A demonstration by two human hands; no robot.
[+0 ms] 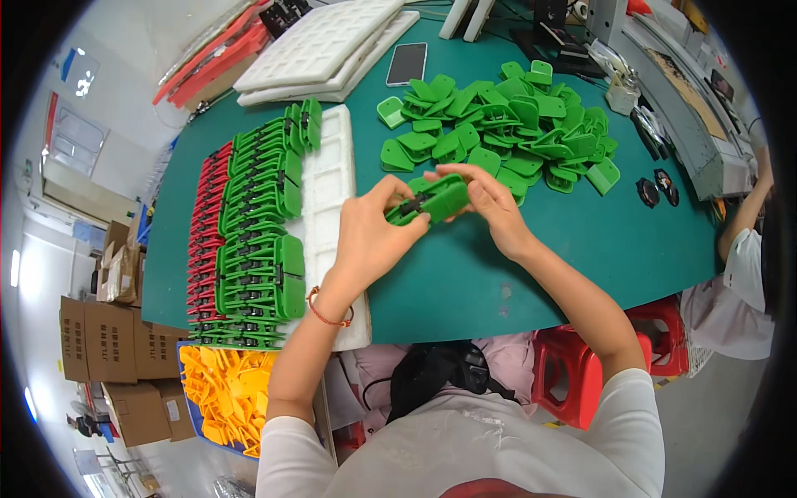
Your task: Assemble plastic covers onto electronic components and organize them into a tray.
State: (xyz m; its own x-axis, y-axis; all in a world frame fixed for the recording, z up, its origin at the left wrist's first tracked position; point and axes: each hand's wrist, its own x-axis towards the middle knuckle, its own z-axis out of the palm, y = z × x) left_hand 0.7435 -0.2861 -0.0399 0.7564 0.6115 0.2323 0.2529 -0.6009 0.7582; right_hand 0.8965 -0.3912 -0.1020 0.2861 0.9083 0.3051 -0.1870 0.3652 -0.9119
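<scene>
Both my hands meet over the table around a green plastic clip (444, 197) with a black middle part. My left hand (375, 228) grips its left end between thumb and fingers. On its right side, the fingers of my right hand (490, 203) are closed around it. Beyond my hands lies a loose pile of green clip pieces (506, 124). To the left, rows of green clips (257, 207) with black middles stand packed side by side on a white foam tray (328, 174). Next to them runs a row of red clips (207, 241).
A phone (407, 65) and stacked white foam trays (320, 50) lie at the back of the green table (581, 274). Beside the table's left front edge is a blue bin of orange pieces (224, 398). Red stools (569, 378) stand at the right front; another person's arm (747, 216) shows far right.
</scene>
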